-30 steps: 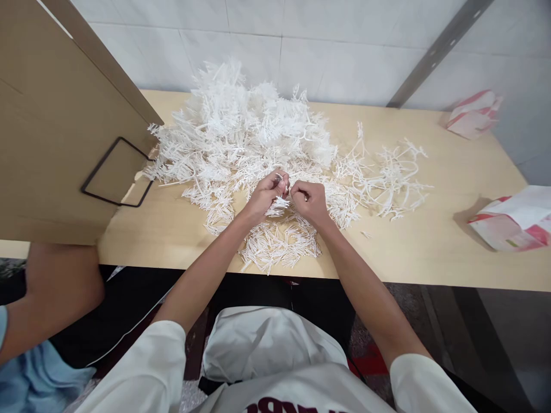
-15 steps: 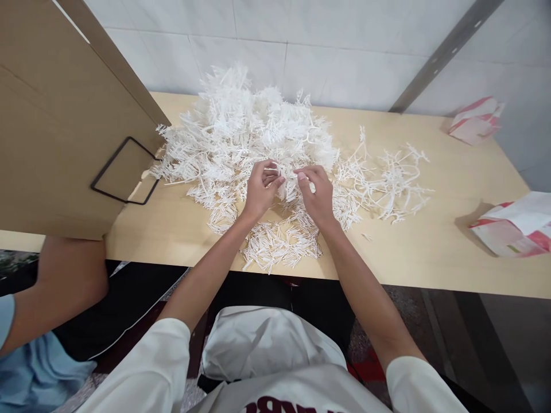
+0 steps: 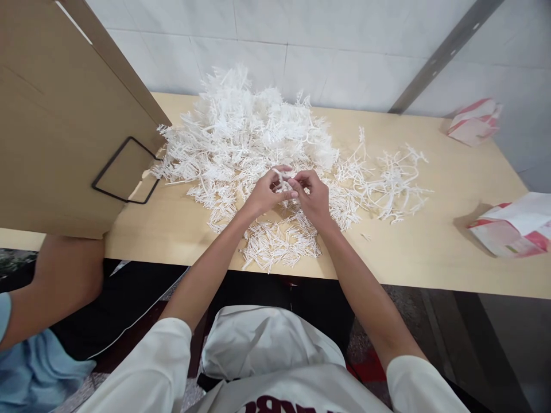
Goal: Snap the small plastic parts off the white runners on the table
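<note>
One white sprig [image 3: 281,181] is held in the curled left hand [image 3: 266,193], the right hand [image 3: 315,198] against it, whether pinching I cannot tell. Loose bits [image 3: 279,244] on the grip's near side and stems [image 3: 394,180] to its right look done; the heap [image 3: 253,123] beyond suggests much is left.

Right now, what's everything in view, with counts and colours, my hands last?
Branched pieces: uncountable, white, heaped mid-table
Loose bits: uncountable, white, near edge
Bare stems: several, white, right of heap
Held piece: one, white, between hands
Packets: two, red-white, table's right
Table: one, pale wood, beneath
Cardboard: one, brown, left
Wire frame: one, black, by cardboard
Wall: one, white tile, behind
Strip: one, grey, wall
Co-worker's arm: one, light-blue sleeve, far left
Your shirt: one, white, bottom
Left hand: one, bare, mid-table
Right hand: one, bare, beside left
</note>
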Demonstrator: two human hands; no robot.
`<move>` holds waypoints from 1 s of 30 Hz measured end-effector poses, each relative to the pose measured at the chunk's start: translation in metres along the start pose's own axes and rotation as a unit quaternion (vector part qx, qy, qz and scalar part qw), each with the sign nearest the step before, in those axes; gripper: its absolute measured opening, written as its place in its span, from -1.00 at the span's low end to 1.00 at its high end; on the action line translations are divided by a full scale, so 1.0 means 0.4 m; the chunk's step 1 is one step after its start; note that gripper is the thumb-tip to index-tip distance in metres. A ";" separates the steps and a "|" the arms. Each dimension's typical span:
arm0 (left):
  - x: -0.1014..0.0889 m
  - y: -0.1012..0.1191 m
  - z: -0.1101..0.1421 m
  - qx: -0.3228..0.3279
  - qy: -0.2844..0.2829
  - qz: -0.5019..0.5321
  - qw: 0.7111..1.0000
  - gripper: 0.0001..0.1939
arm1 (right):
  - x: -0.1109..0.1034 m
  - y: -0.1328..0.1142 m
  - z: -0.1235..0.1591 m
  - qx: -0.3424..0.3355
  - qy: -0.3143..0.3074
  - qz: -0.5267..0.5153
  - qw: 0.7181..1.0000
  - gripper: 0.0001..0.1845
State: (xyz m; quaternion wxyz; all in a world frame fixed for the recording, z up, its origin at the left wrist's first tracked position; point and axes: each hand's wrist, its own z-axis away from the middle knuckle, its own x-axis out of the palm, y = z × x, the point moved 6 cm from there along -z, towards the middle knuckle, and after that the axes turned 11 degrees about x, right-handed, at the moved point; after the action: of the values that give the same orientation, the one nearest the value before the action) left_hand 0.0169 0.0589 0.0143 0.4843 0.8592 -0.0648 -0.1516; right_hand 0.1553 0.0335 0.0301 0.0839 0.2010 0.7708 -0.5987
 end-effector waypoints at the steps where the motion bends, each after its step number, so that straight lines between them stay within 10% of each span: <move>1: 0.002 0.000 0.000 -0.005 -0.006 0.001 1.000 -0.45 | 0.000 0.001 -0.002 -0.005 0.001 0.003 1.000 -0.73; 24: 0.010 0.037 0.009 0.017 0.000 -0.039 0.999 -0.81 | 0.025 0.024 -0.013 -0.045 -0.089 0.109 0.989 -0.82; 30: 0.009 0.035 0.015 -0.020 0.004 0.096 0.995 -0.75 | 0.013 0.036 -0.022 0.059 -0.090 -0.076 0.991 -0.70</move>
State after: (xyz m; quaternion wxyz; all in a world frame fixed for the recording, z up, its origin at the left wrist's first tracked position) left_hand 0.0189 0.0457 0.0227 0.5139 0.8398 -0.1424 -0.1022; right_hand 0.1575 0.0460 0.0180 0.0947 0.0916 0.7368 -0.6631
